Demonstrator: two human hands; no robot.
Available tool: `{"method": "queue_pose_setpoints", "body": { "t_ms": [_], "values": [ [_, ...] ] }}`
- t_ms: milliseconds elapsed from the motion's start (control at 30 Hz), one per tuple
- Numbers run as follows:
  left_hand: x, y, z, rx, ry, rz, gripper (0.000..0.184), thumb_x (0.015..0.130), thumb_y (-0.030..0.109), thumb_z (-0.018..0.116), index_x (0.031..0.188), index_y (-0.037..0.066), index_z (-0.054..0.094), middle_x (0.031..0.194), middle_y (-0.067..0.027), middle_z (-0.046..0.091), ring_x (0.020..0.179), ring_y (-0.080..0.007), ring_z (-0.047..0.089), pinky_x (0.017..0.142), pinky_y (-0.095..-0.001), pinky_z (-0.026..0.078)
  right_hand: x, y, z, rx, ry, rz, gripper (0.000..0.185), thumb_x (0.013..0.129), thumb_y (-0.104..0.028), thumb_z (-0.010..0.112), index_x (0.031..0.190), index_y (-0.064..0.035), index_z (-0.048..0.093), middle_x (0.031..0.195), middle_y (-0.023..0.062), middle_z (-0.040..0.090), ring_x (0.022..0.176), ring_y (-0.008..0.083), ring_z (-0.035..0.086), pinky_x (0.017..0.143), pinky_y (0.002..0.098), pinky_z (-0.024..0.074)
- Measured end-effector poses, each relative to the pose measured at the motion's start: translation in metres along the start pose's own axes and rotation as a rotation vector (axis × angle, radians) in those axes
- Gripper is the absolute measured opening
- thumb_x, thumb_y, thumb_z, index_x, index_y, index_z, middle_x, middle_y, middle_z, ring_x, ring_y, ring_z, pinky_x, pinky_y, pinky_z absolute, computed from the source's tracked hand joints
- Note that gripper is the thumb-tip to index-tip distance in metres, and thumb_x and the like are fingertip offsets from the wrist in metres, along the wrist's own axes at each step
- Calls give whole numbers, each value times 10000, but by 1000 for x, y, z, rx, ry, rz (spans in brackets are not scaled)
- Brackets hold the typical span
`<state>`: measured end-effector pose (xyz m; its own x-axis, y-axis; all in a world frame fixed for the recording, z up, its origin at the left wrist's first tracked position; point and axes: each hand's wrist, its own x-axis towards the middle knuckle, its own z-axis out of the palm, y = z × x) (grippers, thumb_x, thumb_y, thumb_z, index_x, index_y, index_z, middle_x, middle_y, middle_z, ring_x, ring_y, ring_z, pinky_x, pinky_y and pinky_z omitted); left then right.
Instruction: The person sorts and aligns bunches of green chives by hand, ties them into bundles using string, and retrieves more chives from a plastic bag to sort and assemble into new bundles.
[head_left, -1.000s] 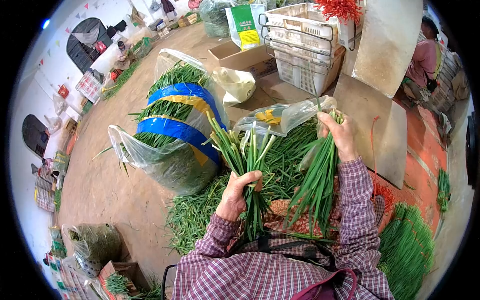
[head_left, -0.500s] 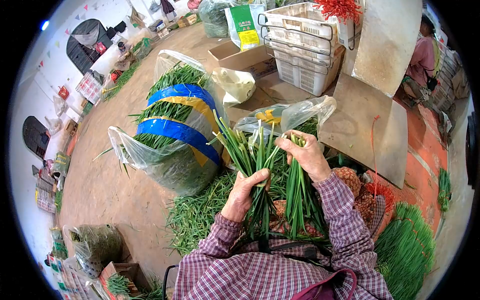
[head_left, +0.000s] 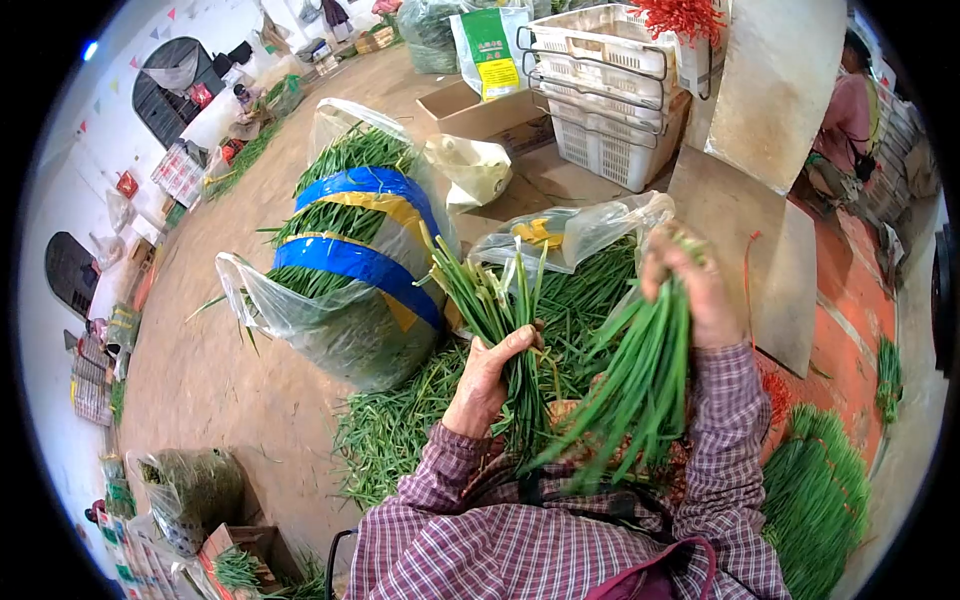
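My left hand (head_left: pixel 490 375) is wrapped round a bunch of green stalks (head_left: pixel 480 300), pale ends up and leaves hanging below the fist. To the right, my right hand (head_left: pixel 692 285) grips a second bunch of long green leaves (head_left: pixel 640 375) near its top; hand and leaves are blurred by motion. The two bunches are apart. Beneath and beyond them lies a heap of loose green leaves (head_left: pixel 395 430), with a clear plastic bag (head_left: pixel 610 225) at its far edge.
A plastic sack (head_left: pixel 370 335) of greens with blue bands stands left of the heap. Stacked white crates (head_left: pixel 605 140) and a cardboard box (head_left: pixel 465 110) are ahead. A leaning board (head_left: pixel 735 235) and a large green bundle (head_left: pixel 815 500) are right. A person (head_left: pixel 845 130) sits far right.
My right hand came in beside the left bunch, then moved back out to the right with its own bunch, whose leaves now swing leftward. My left hand has shifted slightly right since the first frame.
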<state>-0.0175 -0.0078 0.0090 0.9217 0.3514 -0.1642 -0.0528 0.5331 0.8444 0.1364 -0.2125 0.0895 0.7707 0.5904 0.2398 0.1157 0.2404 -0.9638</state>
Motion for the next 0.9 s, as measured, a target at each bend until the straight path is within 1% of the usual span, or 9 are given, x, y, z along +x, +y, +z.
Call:
{"method": "queue_pose_setpoints", "body": {
  "t_ms": [133,167,200,300,467,533,700,800,900],
  "values": [
    [-2,-3,8,3,9,-10,333,804,116,738,1085,-7,607,888,-64,670,776,-159,643,677,-280,544,-2,5,53,-258,-60,42,276,862,-286,690,958,-37,618,677,14,601,577,53,559,544,222,509],
    [-4,0,12,-6,-6,2,317,803,91,739,1085,10,619,923,-50,677,805,-140,645,721,-278,534,-1,6,61,-296,-33,75,297,837,-297,719,917,-24,633,723,41,637,599,81,585,553,243,497],
    [-6,1,16,-15,-20,14,306,803,66,739,1086,26,632,959,-35,684,835,-121,647,764,-277,524,1,13,66,-336,9,-39,331,819,-302,740,895,4,639,749,87,663,608,116,599,563,270,489],
    [-7,-5,21,-22,-19,46,344,798,31,731,1117,33,603,997,-27,664,864,-119,632,775,-278,521,2,22,77,-479,42,-173,260,833,-214,726,905,15,626,720,0,612,602,35,528,522,224,438],
    [-9,-3,28,-30,-34,36,327,802,51,732,1100,43,599,990,-17,650,870,-116,620,763,-275,519,-2,21,73,-450,23,-65,238,855,-198,697,917,27,650,677,-14,595,577,35,517,518,225,431],
    [-9,0,27,-98,32,-36,313,807,102,741,1080,51,598,978,-15,642,866,-117,619,759,-272,520,-5,17,73,-317,48,-58,309,843,-220,698,942,68,652,690,75,654,594,63,530,554,272,460],
    [-4,-6,20,-101,71,-17,296,811,132,741,1061,59,601,953,-14,633,837,-120,615,747,-275,520,-6,30,70,-289,36,-30,328,864,-232,681,989,70,652,714,41,655,617,50,538,566,245,461],
    [-1,-8,12,-126,33,-38,289,807,129,744,1051,62,604,942,-11,633,829,-123,613,745,-276,520,-5,39,68,-347,85,-130,324,868,-240,681,982,62,656,708,14,642,623,34,538,554,231,451],
    [0,-8,11,-119,49,-46,281,804,131,746,1039,58,609,939,-12,634,828,-120,613,732,-277,521,-6,34,68,-252,29,41,322,869,-262,683,968,44,664,727,8,646,637,29,546,544,220,440]
  ]
}}
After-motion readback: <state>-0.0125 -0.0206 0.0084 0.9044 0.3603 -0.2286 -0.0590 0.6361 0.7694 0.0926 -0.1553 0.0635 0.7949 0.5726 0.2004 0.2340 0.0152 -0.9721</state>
